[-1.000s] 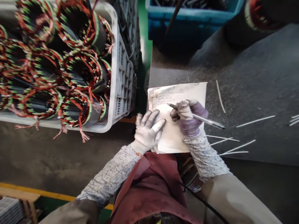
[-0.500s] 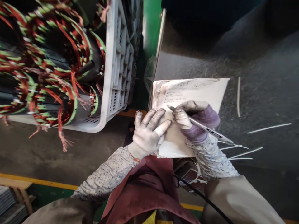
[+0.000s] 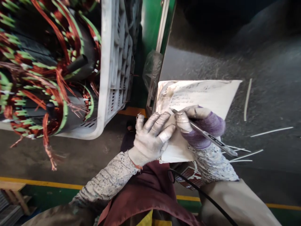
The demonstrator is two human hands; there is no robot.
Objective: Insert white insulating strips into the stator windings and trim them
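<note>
A worn notebook (image 3: 207,94) with handwritten lines near its top left lies on the dark table. My left hand (image 3: 150,135), in a whitish glove with taped fingertips, rests flat on its left side with fingers spread. My right hand (image 3: 197,124), in a purple and white glove, is closed around a pen (image 3: 211,139). The pen's tip points up and left, at the page just under the written lines; whether it touches the paper I cannot tell. The page's lower part is partly hidden by both hands.
On the left stands a white plastic crate (image 3: 105,75) holding several motor stators (image 3: 70,100) with copper windings and loose wire ends. Several thin white strips (image 3: 271,131) lie on the dark table (image 3: 265,94). A clear plastic bag (image 3: 152,69) hangs by the table's left edge. A black cable (image 3: 199,191) crosses my lap.
The view has shifted, so the crate appears larger and farther left and the notebook slightly farther right. Both hands keep their grip and pose; the pen tip stays near the written lines.
</note>
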